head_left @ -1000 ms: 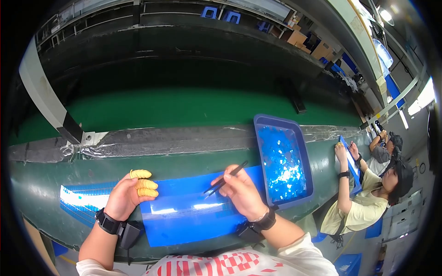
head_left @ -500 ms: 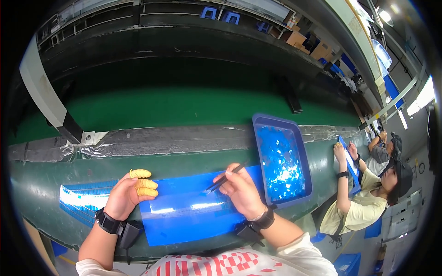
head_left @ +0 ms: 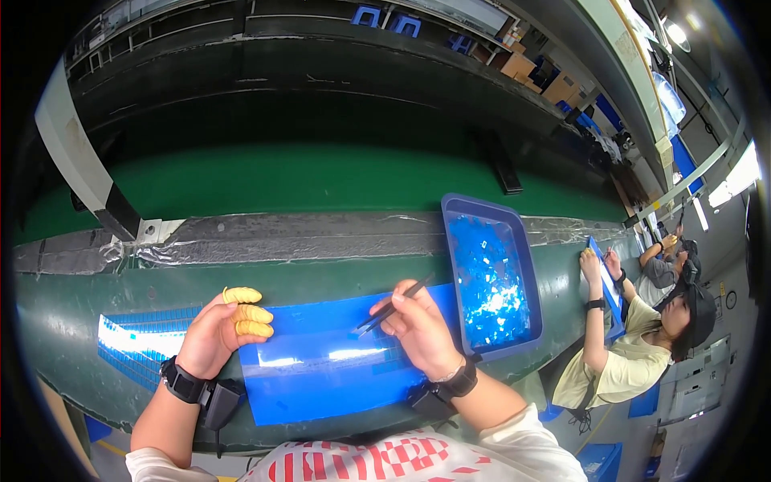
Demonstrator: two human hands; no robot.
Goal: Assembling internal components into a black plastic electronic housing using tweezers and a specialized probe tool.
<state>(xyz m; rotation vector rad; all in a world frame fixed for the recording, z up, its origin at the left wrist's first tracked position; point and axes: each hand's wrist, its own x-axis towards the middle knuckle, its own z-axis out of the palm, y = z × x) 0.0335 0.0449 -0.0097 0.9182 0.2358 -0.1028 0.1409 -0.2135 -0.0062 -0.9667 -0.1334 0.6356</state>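
In my right hand point(head_left: 422, 329) a pair of dark tweezers point(head_left: 373, 323) is pinched, their tips low over a blue sheet point(head_left: 321, 394). Whether the tips grip a small piece, I cannot tell. My left hand point(head_left: 221, 329) is at the sheet's upper left edge. Yellow finger cots cover several of its fingers, which reach out a little apart and hold nothing visible. Small darker blue patches show on the sheet near my right hand. To the left lies a shiny blue sheet with a grid of small cells point(head_left: 152, 325), partly behind my left hand.
A dark blue tray point(head_left: 536, 309) of small shiny blue pieces point(head_left: 490, 265) stands right of the sheet, close to my right hand. A metal post point(head_left: 88, 177) rises at the left. Another person point(head_left: 614, 353) works at the right.
The view has shifted slightly. My right hand still holds the tweezers over nearly the same spot, and my left hand stays by the sheet's edge.
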